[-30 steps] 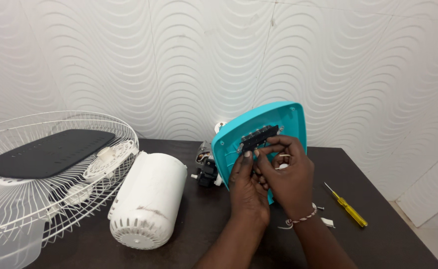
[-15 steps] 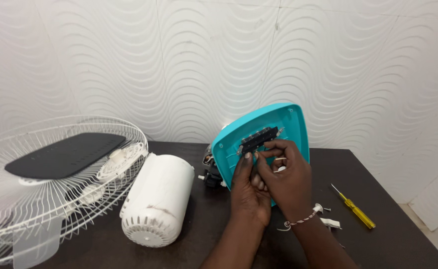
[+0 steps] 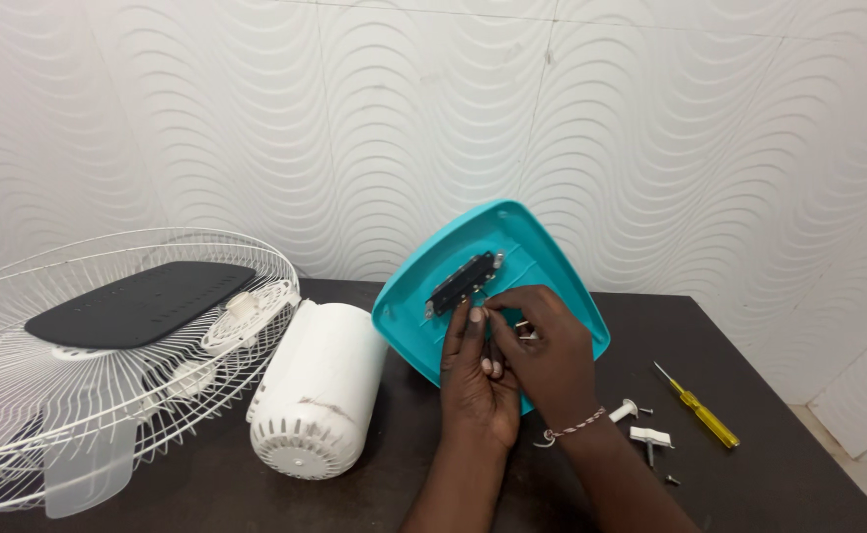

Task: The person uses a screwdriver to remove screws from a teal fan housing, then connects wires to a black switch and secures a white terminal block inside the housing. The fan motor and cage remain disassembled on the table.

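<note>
Both hands work at the middle of the dark table [image 3: 769, 434], against a teal cover [image 3: 537, 262] tilted up on edge. The left hand [image 3: 473, 380] braces its inner face below the black switch block [image 3: 465, 282]; the right hand [image 3: 544, 355] pinches something small there, too hidden to tell. A white motor housing [image 3: 317, 390] and wire fan guard [image 3: 78, 385] crowd the left; a yellow screwdriver [image 3: 698, 407] and loose white fittings [image 3: 640, 426] lie right, near the edge.

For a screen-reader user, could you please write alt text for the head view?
Two hands, left hand and right hand, work at a black switch block on a tilted teal plastic cover, on a dark table.
</note>
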